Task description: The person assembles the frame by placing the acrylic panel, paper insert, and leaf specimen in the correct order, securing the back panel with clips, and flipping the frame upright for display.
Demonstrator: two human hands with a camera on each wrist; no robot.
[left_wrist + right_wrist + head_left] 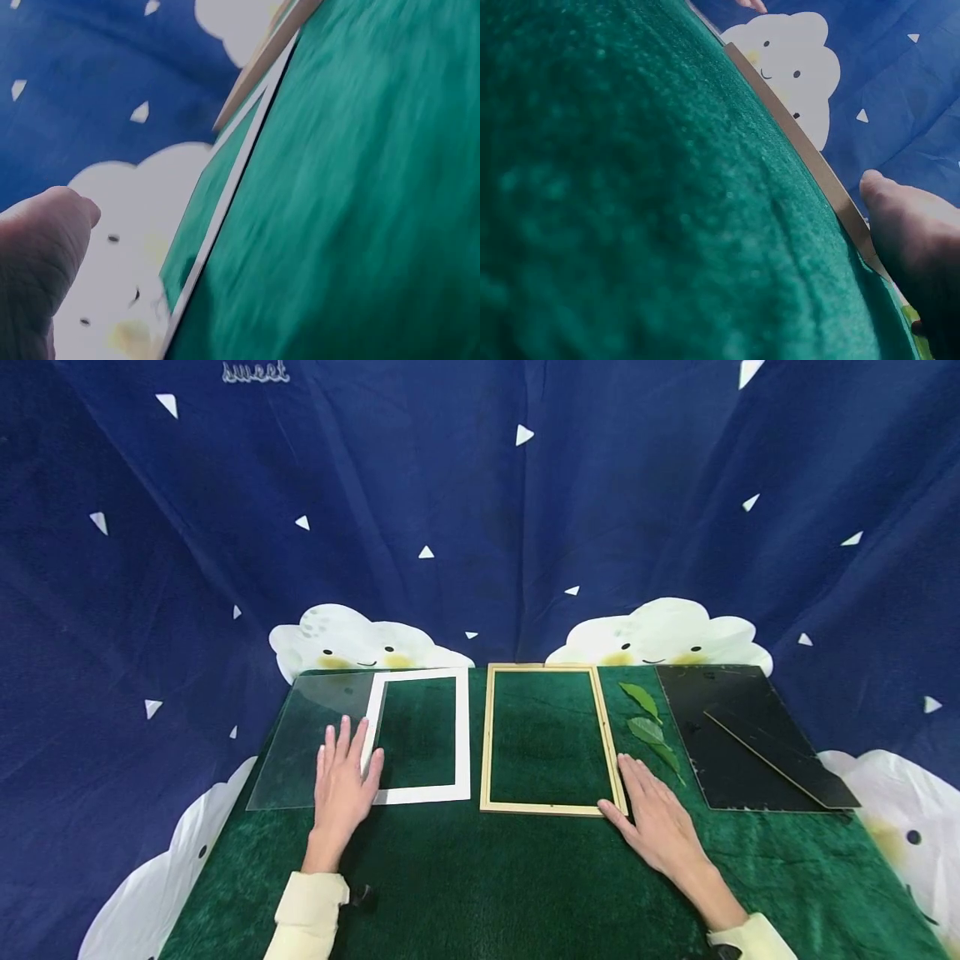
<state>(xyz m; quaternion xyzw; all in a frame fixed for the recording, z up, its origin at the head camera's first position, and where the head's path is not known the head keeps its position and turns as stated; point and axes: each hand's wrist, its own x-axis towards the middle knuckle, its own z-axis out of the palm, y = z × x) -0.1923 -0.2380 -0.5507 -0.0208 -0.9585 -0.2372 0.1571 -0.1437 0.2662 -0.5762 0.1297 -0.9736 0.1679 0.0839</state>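
Observation:
In the head view my left hand (343,785) lies with its fingers straight over a clear sheet (281,760) and the left side of a white mat frame (462,735). The mat overlaps the sheet's right edge. My right hand (663,818) has straight fingers touching the lower right corner of a light wooden frame (486,739), which lies flat beside the mat. Each wrist view shows little of its hand beyond the thumb: the left thumb (56,232) and the right thumb (900,206).
Right of the wooden frame lie green leaves (647,728). Farther right is a black backing board (693,735) with a slanting stand leg (767,762) on it. A green cloth (525,877) covers the table, and a blue curtain (465,468) with white clouds hangs behind.

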